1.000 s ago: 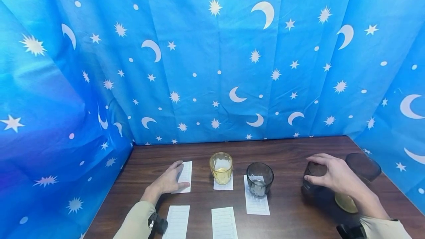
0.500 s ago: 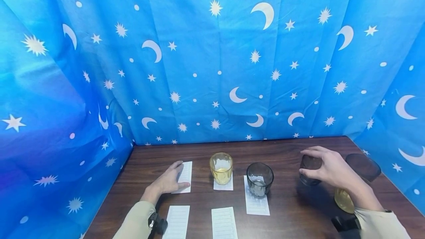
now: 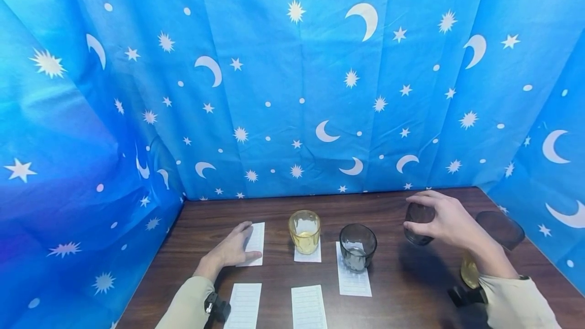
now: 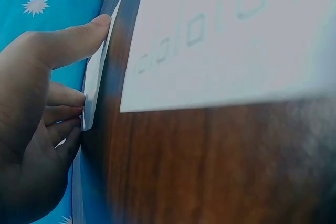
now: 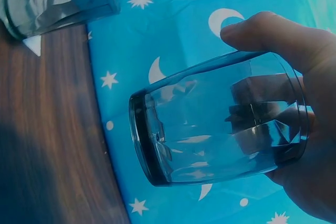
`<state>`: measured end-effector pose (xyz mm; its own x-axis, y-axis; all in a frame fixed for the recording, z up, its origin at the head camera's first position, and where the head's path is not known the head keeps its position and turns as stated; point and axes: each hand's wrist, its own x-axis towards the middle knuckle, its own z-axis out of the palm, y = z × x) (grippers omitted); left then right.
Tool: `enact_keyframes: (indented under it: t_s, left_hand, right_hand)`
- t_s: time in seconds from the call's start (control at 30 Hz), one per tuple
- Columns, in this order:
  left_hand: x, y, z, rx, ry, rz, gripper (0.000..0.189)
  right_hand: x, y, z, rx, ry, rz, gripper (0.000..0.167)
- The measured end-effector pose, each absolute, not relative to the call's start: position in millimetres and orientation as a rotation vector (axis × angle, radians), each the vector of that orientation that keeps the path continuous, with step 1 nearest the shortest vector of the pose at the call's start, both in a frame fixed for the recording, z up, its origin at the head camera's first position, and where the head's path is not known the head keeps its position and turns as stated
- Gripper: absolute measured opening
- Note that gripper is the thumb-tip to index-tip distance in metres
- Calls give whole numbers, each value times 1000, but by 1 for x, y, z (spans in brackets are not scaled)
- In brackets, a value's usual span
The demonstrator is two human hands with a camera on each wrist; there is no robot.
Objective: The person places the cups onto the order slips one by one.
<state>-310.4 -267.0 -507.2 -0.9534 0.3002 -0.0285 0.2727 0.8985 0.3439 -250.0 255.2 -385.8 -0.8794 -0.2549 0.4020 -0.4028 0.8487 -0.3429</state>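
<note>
Above the table on the right, my right hand (image 3: 450,222) grips a dark see-through glass tumbler (image 5: 199,124), thumb on one side and fingers on the other. Its base is raised off the wood in the right wrist view. My left hand (image 3: 230,248) rests on a printed paper slip (image 3: 257,237) at the left, its fingers fairly straight and fingertips touching the paper. Between the hands stand an amber tumbler (image 3: 303,240) and a second dark tumbler (image 3: 358,250), each upright on a paper slip.
Two more printed slips, a left one (image 3: 244,303) and a middle one (image 3: 308,306), lie near the front. Behind my right forearm are another dark glass (image 3: 502,230) and a partly hidden amber glass (image 3: 469,270). A blue curtain (image 3: 274,90) encloses the table (image 3: 393,308).
My right hand has lifted the dark tumbler and moved it left and away from me. My left hand has stayed on its slip, and the standing tumblers have not moved.
</note>
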Motion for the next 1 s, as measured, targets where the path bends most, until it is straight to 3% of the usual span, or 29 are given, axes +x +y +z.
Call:
enact_keyframes:
  t_s: [1.0]
  left_hand:
    - [-311, -269, -510, 457, 2979, 558, 91]
  right_hand:
    - [-273, 189, -346, 697, -2617, 733, 53]
